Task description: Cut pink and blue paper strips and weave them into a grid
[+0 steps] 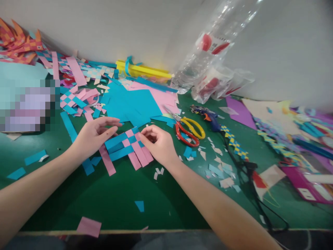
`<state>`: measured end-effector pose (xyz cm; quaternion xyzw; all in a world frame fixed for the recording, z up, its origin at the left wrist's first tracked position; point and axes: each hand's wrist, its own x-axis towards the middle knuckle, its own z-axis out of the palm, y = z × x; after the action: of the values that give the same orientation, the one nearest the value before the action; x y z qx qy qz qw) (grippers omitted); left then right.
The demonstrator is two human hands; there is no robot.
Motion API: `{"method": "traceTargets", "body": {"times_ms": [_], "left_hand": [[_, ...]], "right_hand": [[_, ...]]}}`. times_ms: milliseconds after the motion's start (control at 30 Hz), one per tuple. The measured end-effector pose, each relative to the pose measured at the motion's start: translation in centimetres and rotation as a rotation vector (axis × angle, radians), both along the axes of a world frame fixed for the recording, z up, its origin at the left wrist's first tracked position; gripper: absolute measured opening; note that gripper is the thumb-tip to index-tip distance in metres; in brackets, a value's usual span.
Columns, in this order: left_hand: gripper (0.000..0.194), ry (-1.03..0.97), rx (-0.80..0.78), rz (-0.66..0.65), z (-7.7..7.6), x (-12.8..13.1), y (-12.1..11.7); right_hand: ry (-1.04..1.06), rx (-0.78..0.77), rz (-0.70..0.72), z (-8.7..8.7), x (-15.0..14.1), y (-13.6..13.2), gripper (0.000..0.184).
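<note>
A small weave of blue and pink paper strips (129, 147) lies on the green table (109, 198) between my hands. My left hand (95, 135) rests at its left side, fingers stretched out flat over the blue strip ends, holding nothing. My right hand (158, 143) is at its right edge, fingers curled and pinching the strip ends there. Loose pink strips stick out toward me from under the weave.
Red and yellow scissors (188, 130) lie right of my right hand, a glue gun (209, 116) with black cord beyond. Blue and pink sheets (135, 102), paper scraps, woven pieces and clear plastic bottles (208, 59) crowd the back. A blue-yellow woven band (232, 142) lies at right.
</note>
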<state>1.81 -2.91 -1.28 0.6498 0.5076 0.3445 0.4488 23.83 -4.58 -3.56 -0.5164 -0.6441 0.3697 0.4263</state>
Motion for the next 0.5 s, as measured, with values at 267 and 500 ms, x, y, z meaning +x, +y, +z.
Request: {"method": "traceTargets", "body": {"times_ms": [267, 500], "left_hand": [[0.032, 0.299, 0.305, -0.080, -0.4, 0.0, -0.2], [0.054, 0.554, 0.662, -0.447, -1.9, 0.3, -0.2]], "right_hand": [[-0.199, 0.087, -0.082, -0.5, 0.8, 0.8, 0.011], [-0.428, 0.385, 0.061, 0.1, 1.7, 0.7, 0.020]]}}
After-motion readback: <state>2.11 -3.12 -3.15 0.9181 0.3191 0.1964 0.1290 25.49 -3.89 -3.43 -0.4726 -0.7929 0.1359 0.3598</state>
